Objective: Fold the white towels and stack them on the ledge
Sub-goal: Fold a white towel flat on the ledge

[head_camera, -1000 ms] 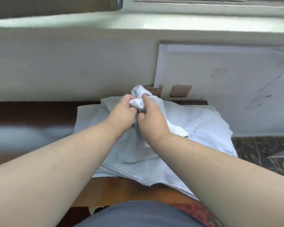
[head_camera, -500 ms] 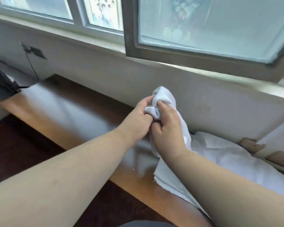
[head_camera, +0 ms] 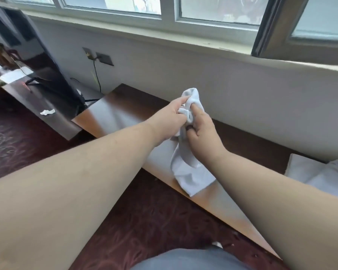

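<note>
Two hands are working one small white towel above a long wooden bench running under the window. The left hand is closing its thumb and fingers around the bunched upper end of the towel, and the right hand is curling tight onto the same bunch from the other side, so both are pinching the cloth between them. The rest of the towel is hanging down below the hands in a loose fold, its lower corner dangling over the front edge of the bench; whether it is touching the wood cannot be told.

At the far right, one pile of white cloth is lying on the bench; how many pieces are making it up cannot be counted. Two dark wall plates are sitting side by side on the white wall, with one black cable dropping from them. One dark screen is leaning at the left end, and one scrap of white paper is lying on the low dark stand beside it. No writing is reading clearly anywhere. A patterned dark red carpet is covering the floor.
</note>
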